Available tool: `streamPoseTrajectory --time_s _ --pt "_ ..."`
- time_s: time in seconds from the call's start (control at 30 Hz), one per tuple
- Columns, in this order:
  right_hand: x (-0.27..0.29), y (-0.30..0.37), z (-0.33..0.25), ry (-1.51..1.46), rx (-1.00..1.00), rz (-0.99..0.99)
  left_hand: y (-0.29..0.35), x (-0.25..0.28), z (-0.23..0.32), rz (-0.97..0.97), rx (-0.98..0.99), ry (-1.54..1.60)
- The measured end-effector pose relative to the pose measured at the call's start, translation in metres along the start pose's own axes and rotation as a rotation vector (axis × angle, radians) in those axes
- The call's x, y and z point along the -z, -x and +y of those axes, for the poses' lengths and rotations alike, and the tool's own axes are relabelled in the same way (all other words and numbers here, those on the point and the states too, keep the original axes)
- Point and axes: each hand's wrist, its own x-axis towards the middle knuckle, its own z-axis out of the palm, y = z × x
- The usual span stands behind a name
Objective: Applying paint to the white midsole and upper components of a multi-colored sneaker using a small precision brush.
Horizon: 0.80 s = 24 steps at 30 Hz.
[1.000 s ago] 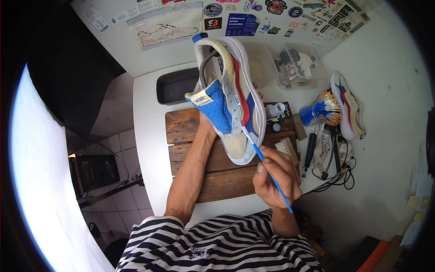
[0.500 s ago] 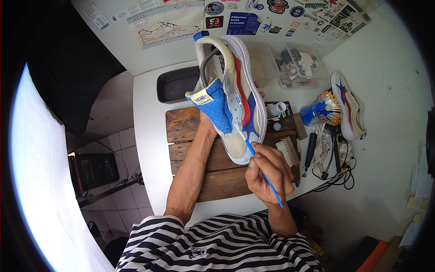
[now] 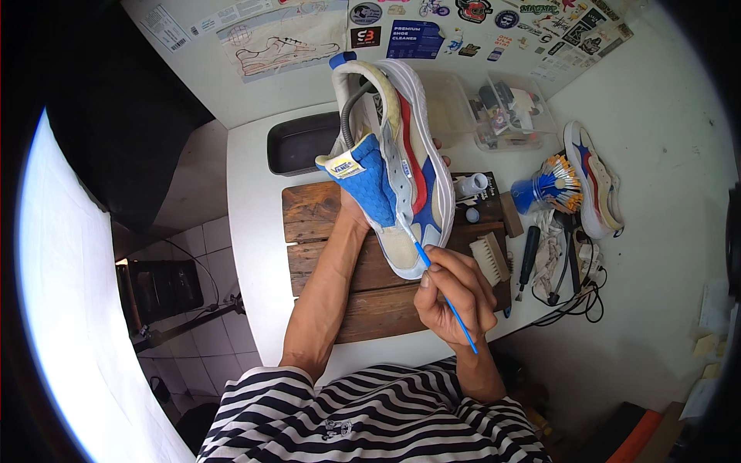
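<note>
A sneaker in cream, blue, red and white is held up, toe toward me, over a dark wooden board. Its blue tongue is folded out, the eyelets have no laces, and a coiled metal shoe tree sits inside. My left hand grips the shoe from beneath; most of its fingers are hidden, with some tips showing past the far side. In my right hand a thin blue paintbrush is pinched, its pale bristles touching the shoe at the lower end of the eyelet strip.
Right of the board stand an opened small bottle, a scrub brush, a jar of paintbrushes and the matching sneaker. A black tray and clear plastic boxes lie at the back. Cables hang over the right edge.
My right hand and the paintbrush have shifted very slightly left, the bristles staying near the bottom of the eyelet strip. The sneaker and my left hand look unmoved.
</note>
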Motion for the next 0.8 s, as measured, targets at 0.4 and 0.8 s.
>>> streamPoseTrajectory --time_s 0.4,0.8 --pt "0.0008 -0.0024 -0.0012 -0.001 0.001 -0.015 -0.0003 0.0015 -0.0004 -0.006 -0.005 -0.048" --pt "0.0016 0.0016 -0.0024 0.042 0.028 -0.019 -0.0011 0.0005 -0.0008 -0.034 0.007 -0.002"
